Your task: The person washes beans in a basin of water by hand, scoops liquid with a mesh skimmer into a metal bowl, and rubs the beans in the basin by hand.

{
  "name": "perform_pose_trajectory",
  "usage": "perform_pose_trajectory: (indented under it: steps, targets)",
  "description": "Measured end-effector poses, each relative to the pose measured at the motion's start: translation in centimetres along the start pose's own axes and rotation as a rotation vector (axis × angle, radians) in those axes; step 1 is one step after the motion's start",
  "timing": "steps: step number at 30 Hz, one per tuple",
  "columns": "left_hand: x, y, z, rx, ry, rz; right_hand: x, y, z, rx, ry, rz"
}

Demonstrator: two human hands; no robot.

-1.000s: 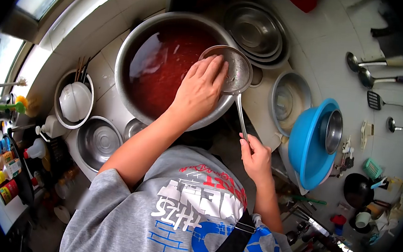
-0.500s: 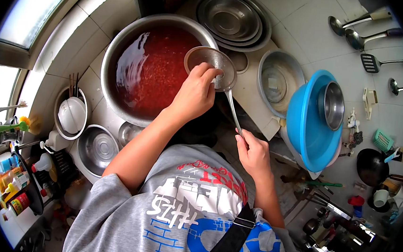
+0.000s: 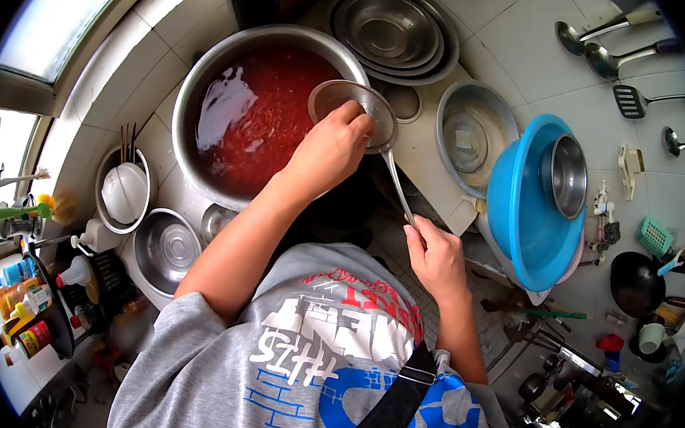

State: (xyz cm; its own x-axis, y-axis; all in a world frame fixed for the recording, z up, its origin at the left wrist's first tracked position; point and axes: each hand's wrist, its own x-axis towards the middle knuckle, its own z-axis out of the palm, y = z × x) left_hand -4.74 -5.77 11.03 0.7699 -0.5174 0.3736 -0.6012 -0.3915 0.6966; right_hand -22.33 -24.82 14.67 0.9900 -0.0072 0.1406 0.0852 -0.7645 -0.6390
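My right hand [image 3: 438, 263] is closed around the thin metal handle of a fine-mesh strainer [image 3: 382, 120]. The strainer's round bowl sits over the right rim of a large metal basin [image 3: 187, 149], which holds red liquid [image 3: 266, 115] with small bits in it. Inside the strainer bowl, the curled fingers of my left hand [image 3: 327, 148] are pressed together. Whatever they pinch, if anything, is hidden by the hand.
Stacked metal basins [image 3: 389, 33] stand beyond the strainer. To the right are a shallow metal basin [image 3: 450, 130] and a tilted blue basin [image 3: 516, 252] with a metal bowl [image 3: 568, 177]. Another metal bowl [image 3: 164, 252] is at left. Ladles [image 3: 604, 61] hang on the tiles.
The strainer and my left hand have shifted slightly left, and the left fingers sit differently in the mesh bowl. My right hand keeps its grip on the handle.
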Motion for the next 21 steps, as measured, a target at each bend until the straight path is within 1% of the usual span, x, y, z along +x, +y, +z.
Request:
perform_pose_trajectory:
  steps: [2, 5, 8, 14, 20, 21]
  targets:
    - [0.0, 0.3, 0.0, -0.024, 0.048, -0.061, 0.1, 0.0, -0.2, -0.005, -0.011, 0.005]
    - [-0.1, 0.7, 0.7, -0.075, 0.137, -0.225, 0.1, -0.3, -0.3, -0.019, -0.020, 0.003]
    - [0.1, 0.9, 1.3, -0.118, 0.180, -0.284, -0.1, -0.1, 0.0, -0.054, 0.009, -0.050]
    - [0.2, 1.4, 2.1, -0.213, 0.238, -0.303, -0.2, -0.2, -0.1, -0.092, -0.008, -0.050]
    - [-0.1, 1.4, 2.7, -0.181, 0.330, -0.248, -0.5, -0.5, -0.4, -0.096, -0.023, -0.006]
    - [-0.2, 1.4, 2.7, -0.182, 0.327, -0.208, -0.6, -0.5, -0.4, -0.094, -0.022, -0.007]
